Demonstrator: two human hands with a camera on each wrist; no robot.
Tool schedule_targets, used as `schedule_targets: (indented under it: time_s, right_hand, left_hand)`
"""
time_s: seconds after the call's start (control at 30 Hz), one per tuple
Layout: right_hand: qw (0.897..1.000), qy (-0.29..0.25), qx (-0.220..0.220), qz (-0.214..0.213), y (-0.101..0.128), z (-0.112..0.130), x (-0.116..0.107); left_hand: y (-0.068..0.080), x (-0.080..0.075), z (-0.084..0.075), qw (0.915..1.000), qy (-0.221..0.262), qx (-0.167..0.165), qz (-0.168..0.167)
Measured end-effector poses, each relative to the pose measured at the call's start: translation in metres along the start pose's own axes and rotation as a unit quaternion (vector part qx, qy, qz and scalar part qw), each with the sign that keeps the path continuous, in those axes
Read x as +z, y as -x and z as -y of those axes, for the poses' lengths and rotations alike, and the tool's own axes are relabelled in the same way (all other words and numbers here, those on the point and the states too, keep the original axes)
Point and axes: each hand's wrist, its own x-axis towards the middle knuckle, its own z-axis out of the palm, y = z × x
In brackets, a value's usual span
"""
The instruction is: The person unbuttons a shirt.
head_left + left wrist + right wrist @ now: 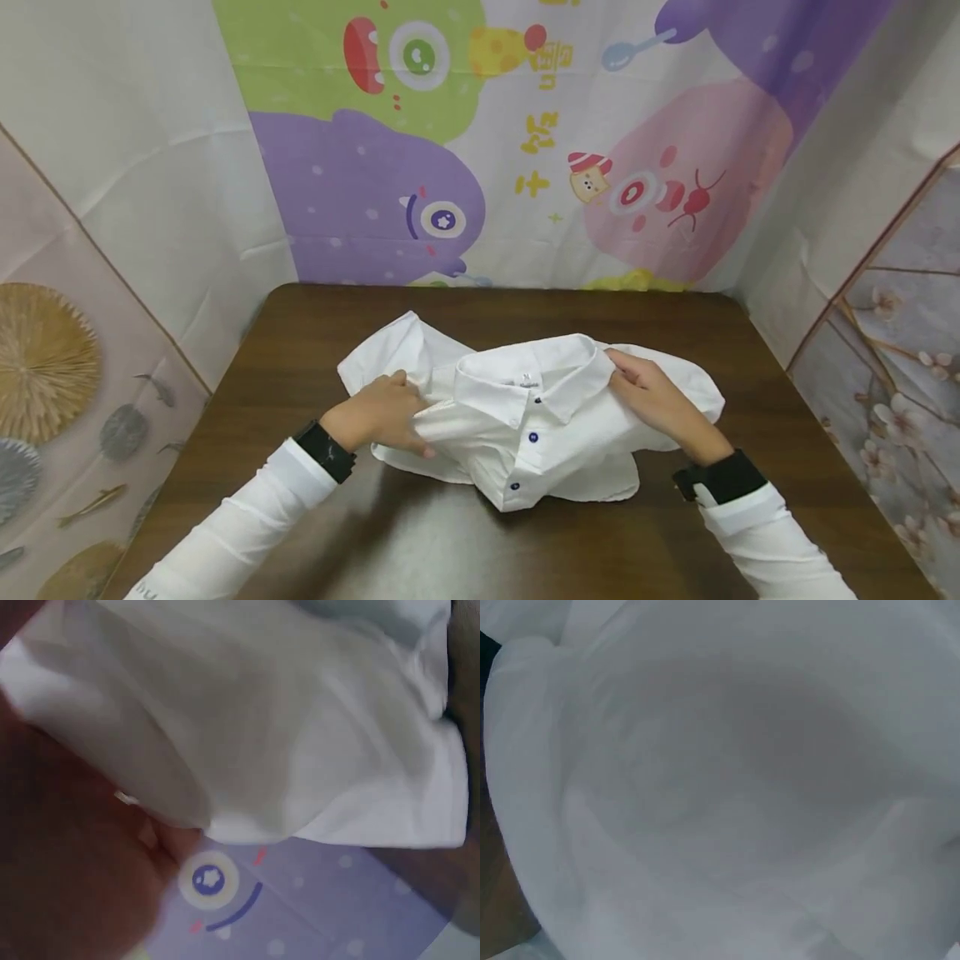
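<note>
A white button-up shirt [570,450] with a pointed collar [491,400] and dark blue buttons is bunched over the table, its neck opening toward the back. My left hand [378,412] grips the fabric at the shoulder on the left, beside the sleeve. On the other side, my right hand [660,404] pinches the shirt at the shoulder close to the collar. In the left wrist view, my left hand [75,870] is dark and blurred against a fold of the shirt [247,742]. White cloth [705,795] fills most of the right wrist view, hiding the fingers.
Under the shirt is a dark brown wooden table [300,350] with rounded back corners. A cartoon-printed curtain [525,242] hangs right behind it. Patterned cloth panels stand on the left and the right.
</note>
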Motion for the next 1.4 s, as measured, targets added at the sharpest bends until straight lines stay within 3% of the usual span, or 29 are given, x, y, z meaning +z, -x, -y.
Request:
schedule_targets:
  time_s: [0.07, 0.13, 0.23, 0.3, 0.37, 0.43, 0.5, 0.6, 0.73, 0.83, 0.97, 1.1, 1.17, 1.27, 1.4]
  right_hand:
    - [1.000, 0.007, 0.015, -0.014, 0.002, 0.000, -0.006]
    - [0.999, 0.019, 0.029, -0.025, 0.005, 0.001, -0.012]
    - [0.998, 0.055, 0.034, -0.025, 0.006, 0.007, -0.020]
    - [0.997, 0.076, 0.024, -0.016, 0.005, 0.013, -0.023]
    - [0.995, 0.094, 0.017, -0.014, 0.004, 0.020, -0.025]
    - [0.995, 0.101, 0.013, -0.015, 0.002, 0.027, -0.026]
    - [0.994, 0.111, 0.012, -0.018, 0.001, 0.031, -0.027]
    - [0.993, 0.118, 0.002, -0.006, -0.001, 0.034, -0.028]
    - [0.991, 0.128, -0.006, 0.043, -0.003, 0.033, -0.033]
    - [0.986, 0.156, -0.015, 0.063, -0.008, 0.031, -0.036]
    - [0.975, 0.220, -0.038, 0.009, -0.020, 0.029, -0.036]
    - [0.965, 0.249, -0.019, -0.082, -0.040, 0.027, -0.031]
    - [0.967, 0.230, 0.023, -0.102, -0.054, 0.027, -0.028]
    - [0.976, 0.161, 0.095, -0.110, -0.077, 0.023, -0.024]
    - [0.978, 0.083, 0.166, -0.098, -0.111, 0.013, -0.017]
  left_hand:
    - [0.004, -0.005, 0.006, 0.9996, -0.017, -0.021, -0.007]
    - [0.010, -0.012, 0.015, 0.9994, 0.001, -0.033, -0.009]
    - [0.022, -0.027, 0.027, 0.9927, 0.118, -0.016, -0.017]
    - [0.029, -0.036, 0.033, 0.9727, 0.231, 0.011, -0.019]
    - [0.034, -0.042, 0.035, 0.9409, 0.334, 0.052, -0.017]
    - [0.036, -0.046, 0.035, 0.9161, 0.391, 0.091, -0.003]
    - [0.035, -0.048, 0.032, 0.9066, 0.407, 0.112, 0.007]
    - [0.033, -0.049, 0.029, 0.9150, 0.391, 0.100, -0.015]
    - [0.034, -0.056, 0.034, 0.9260, 0.356, 0.033, -0.122]
    - [0.030, -0.061, 0.041, 0.9336, 0.301, 0.002, -0.194]
    - [0.017, -0.066, 0.047, 0.9415, 0.216, -0.029, -0.257]
    - [0.000, -0.073, 0.049, 0.9373, 0.124, -0.067, -0.319]
    - [-0.011, -0.076, 0.050, 0.9294, 0.066, -0.089, -0.352]
    - [-0.032, -0.083, 0.055, 0.9166, -0.006, -0.127, -0.379]
    - [-0.066, -0.089, 0.061, 0.9206, 0.024, -0.199, -0.335]
